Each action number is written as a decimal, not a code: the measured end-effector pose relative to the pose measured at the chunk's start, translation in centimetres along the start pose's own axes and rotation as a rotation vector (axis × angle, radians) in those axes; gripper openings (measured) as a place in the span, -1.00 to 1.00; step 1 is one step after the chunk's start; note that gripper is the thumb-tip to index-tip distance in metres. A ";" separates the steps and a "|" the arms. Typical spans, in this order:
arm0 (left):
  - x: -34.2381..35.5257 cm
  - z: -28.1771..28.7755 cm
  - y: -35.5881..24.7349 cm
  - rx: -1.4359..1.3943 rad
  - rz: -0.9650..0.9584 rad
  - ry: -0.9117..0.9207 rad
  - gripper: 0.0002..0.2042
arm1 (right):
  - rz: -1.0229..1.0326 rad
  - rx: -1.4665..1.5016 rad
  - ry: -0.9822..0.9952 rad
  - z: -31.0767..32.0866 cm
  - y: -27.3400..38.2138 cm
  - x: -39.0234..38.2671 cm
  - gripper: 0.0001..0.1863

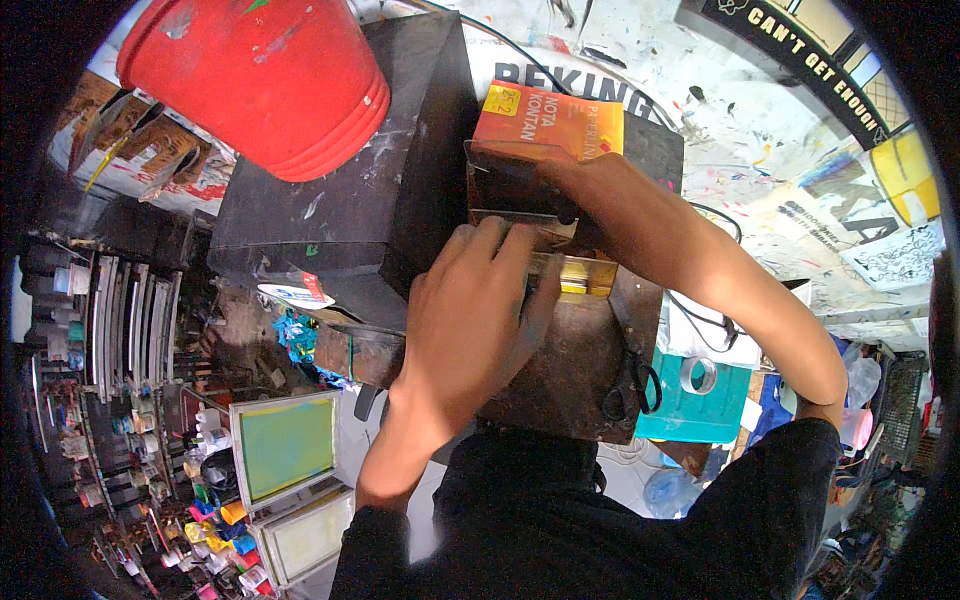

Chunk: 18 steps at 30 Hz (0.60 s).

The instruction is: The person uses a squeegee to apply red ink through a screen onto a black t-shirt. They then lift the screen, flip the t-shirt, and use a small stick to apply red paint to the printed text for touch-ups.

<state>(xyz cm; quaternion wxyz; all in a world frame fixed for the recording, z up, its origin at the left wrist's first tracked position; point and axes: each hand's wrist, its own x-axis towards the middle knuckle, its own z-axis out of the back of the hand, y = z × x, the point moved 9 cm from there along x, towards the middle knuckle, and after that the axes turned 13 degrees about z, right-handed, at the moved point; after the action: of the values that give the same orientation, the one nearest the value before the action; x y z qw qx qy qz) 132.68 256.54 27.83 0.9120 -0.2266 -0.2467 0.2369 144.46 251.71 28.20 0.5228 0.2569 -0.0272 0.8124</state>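
While the scissors [634, 368] lie at the near right of the bench [555, 385], handle loops toward me, both my grips are farther out, over the holder. Left grip [472, 300] is back-up, its fingers aimed away from me, thumb set off to the right with a gap to the index. Pads face down and are hidden, so can't tell if it's pinching anything.

Yellow strip [573, 285] sits just right of the left thumb, in the near part of the holder; its long axis runs roughly left-right, across my finger line. Left grip is nearer to it; right is beyond.

Holder [498, 182] is dark, looks open-topped, and extends away from me past the left fingertips. Its full outline is covered by hands, so long axis isn't certain.

Right grip [588, 185] reaches in from the right, forearm angled up-left, wrist bent over the holder's far part. Fingertips hidden; can't tell whether spread or closed.

Beyond that: orange pack [560, 118] right behind the right grip, black box [425, 150] along the holder's left, red bucket [265, 85] on top of it.
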 end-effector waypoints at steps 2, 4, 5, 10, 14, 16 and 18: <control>0.4 -0.4 0.3 0.031 0.015 0.009 -0.83 | -0.022 0.039 -0.001 -0.7 -1.1 0.1 -0.32; 0.8 -0.3 0.7 -0.005 0.022 -0.028 -0.84 | -0.085 0.100 0.011 -1.0 -2.3 -0.1 -0.34; 1.0 -0.3 0.9 -0.024 0.027 -0.047 -0.85 | -0.137 0.142 0.025 -1.1 -3.0 -0.5 -0.35; 1.5 -0.2 1.1 -0.037 0.061 -0.044 -0.87 | -0.157 0.133 0.031 -1.6 -2.8 -0.2 -0.43; 1.4 -0.1 0.7 -0.048 0.058 -0.024 -0.86 | -0.129 0.153 -0.001 -2.1 -1.9 -0.3 -0.47; 1.3 0.1 0.5 -0.085 0.025 -0.043 -0.85 | -0.202 0.216 0.001 -1.8 -2.1 -0.5 -0.50; 0.9 1.1 0.5 -0.156 0.020 -0.091 -0.82 | -0.273 0.346 -0.040 -0.7 -2.0 -0.6 -0.53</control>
<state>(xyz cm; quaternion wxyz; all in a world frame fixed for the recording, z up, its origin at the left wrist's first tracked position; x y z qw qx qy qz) 132.64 257.79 28.73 0.8771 -0.2882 -0.3032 0.2360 146.04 252.37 26.87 0.5753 0.3603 0.1372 0.7214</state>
